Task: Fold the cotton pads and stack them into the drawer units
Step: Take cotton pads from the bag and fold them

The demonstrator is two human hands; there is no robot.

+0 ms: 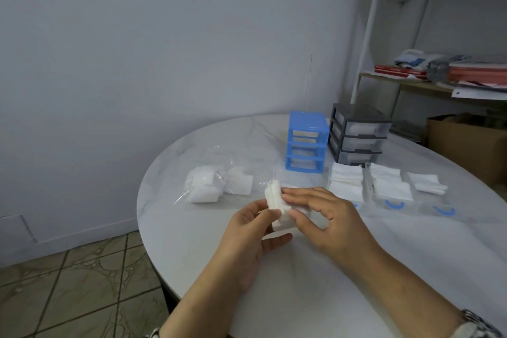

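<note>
Above the white round table point(301, 269), both hands hold a small stack of white cotton pads point(275, 198). My left hand point(253, 230) pinches the stack's left side with thumb and fingers. My right hand point(326, 214) pinches its right side, fingers laid over the pads. Behind them a blue drawer unit point(306, 142) stands with its slots empty. Its three clear drawers point(370, 182) lie out on the table to the right, holding folded pads. A grey drawer unit point(358, 134) stands beside the blue one. More pads sit in a clear plastic bag point(216, 182) at the left.
A shelf rack point(439, 77) with books and cloth stands at the right behind the table. A cardboard box point(466, 143) sits on the floor by it. The table edge falls off to tiled floor point(82, 282) at the left.
</note>
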